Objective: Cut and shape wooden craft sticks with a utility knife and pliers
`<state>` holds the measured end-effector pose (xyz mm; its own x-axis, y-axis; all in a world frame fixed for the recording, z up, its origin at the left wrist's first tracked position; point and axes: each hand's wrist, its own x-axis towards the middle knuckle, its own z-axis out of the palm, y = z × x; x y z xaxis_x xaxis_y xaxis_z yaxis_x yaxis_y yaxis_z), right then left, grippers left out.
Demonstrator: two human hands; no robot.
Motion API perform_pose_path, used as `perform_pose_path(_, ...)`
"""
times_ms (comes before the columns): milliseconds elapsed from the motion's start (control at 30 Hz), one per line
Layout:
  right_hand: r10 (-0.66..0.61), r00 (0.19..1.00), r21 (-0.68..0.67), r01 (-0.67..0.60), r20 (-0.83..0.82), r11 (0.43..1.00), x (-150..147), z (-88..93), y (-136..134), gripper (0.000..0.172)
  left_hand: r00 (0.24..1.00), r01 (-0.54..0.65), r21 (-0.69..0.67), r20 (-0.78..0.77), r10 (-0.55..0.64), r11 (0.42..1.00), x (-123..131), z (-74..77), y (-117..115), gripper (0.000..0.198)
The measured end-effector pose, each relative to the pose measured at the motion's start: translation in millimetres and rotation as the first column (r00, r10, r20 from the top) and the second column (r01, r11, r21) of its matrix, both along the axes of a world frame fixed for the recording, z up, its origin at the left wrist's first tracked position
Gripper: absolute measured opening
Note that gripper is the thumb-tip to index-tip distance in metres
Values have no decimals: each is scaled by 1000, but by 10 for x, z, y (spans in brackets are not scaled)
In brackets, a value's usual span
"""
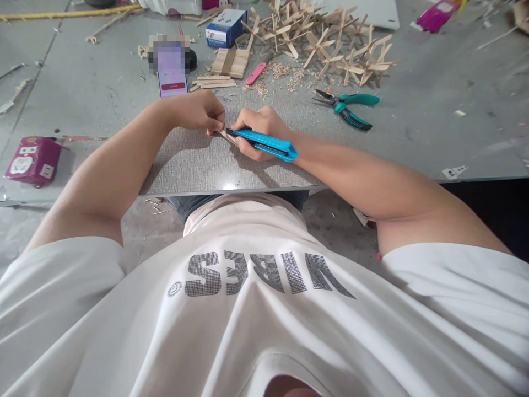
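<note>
My left hand (205,113) pinches one end of a flat wooden craft stick (228,137) near the table's front edge. In my right hand (261,128) is a blue utility knife (264,142), its handle slanting down to the right. The knife's tip meets the stick close to my left fingertips; how deep the blade sits cannot be made out. Behind my hands lie a bundle of craft sticks (230,62), several loose sticks (214,82) and a pink-handled knife (257,73) among wood shavings (281,70).
Teal-handled pliers (351,107) lie right of my hands. A phone (172,71) stands behind my left wrist. At the back are a heap of joined craft sticks (326,41) and a blue box (226,27). A purple packet (33,160) sits at the left front edge.
</note>
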<state>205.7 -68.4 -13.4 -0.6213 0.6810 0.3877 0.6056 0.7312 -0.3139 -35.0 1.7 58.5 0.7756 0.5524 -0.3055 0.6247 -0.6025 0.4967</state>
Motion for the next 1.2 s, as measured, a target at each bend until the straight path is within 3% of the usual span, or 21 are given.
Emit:
perform_pose_path(267,17,1000,37,-17,1,999,30,-21,-19,43,1000,11,37,-6,-11,999,10,-2,-5,28)
perform_pose_path(400,19,1000,30,-18,-9,999,38,-15,-32,53,1000,5,38,-1,-5,999,7,-4,-3,26)
perform_pose_path(633,71,997,25,-70,-32,997,43,-43,36,66,999,-15,38,-27,16,999,11,9,-15,43)
perform_pose_path(800,59,998,134,-54,-30,989,48,-54,-15,59,1000,-7,29,2,7,1000,-4,2,-1,39)
perform_pose_path(1000,21,972,190,25,-235,981,97,-83,-66,67,1000,-27,40,-2,27,999,-48,2,-4,28)
perform_pose_path(1100,23,979,127,3,-204,992,67,-59,-56,68,999,-37,22,28,36,999,-60,-21,-3,29)
perform_pose_path(1200,6,984,-36,-13,-181,999,10,-11,-37,71,998,-44,-5,51,44,999,-67,-43,3,31)
